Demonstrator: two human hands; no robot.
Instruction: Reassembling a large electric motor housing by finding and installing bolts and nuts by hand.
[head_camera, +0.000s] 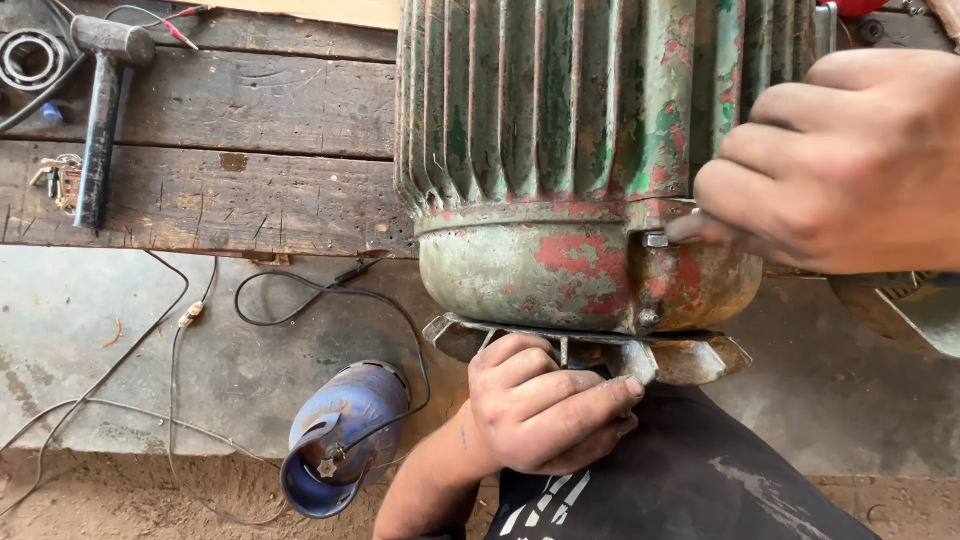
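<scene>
A large old electric motor (560, 150) with green ribbed casing and flaking red paint lies on a wooden workbench (250, 170), its end cover overhanging the bench edge toward me. My left hand (545, 410) is closed around a blade of the metal cooling fan (690, 358) under the end cover. At the motor's right side my right hand (840, 165) is closed on a thin metal tool (685, 228) whose tip sits at a bolt on the cover rim; most of the tool is hidden by my fingers.
A hammer (100, 110) lies at the bench's left, beside a bearing ring (32, 58) and a small key bunch (62, 178). Black and white wires (300, 300) trail over the concrete floor. A small blue gas cylinder (340, 435) lies on the ground near my left forearm.
</scene>
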